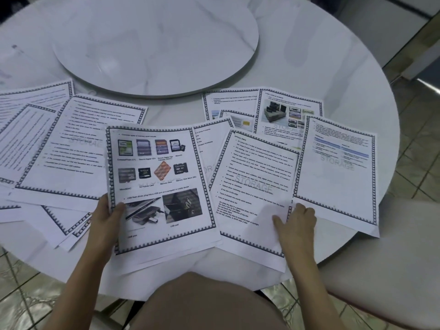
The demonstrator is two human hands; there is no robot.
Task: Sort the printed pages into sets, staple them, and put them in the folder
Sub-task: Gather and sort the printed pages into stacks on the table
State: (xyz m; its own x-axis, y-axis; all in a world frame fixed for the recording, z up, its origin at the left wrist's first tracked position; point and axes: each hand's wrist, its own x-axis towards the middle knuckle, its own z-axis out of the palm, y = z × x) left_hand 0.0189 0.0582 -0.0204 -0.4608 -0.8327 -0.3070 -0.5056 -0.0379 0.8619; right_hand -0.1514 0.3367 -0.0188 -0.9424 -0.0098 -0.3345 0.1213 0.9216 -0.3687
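Printed pages with dark patterned borders lie spread over the near half of a round white marble table (357, 75). My left hand (107, 215) grips the lower left edge of a page with memory card pictures (162, 186), thumb on top. My right hand (295, 222) rests on the lower right corner of the optical discs text page (252, 194), fingers curled at its edge. Further pages lie at the left (71, 151), at the back right with photos (283, 115), and at the right with a blue table (338, 172). No stapler or folder is visible.
A raised round turntable (154, 44) fills the table's middle behind the pages. A white chair seat (385, 270) stands at the lower right, close to the table edge. Tiled floor shows around the table. My lap is at the bottom centre.
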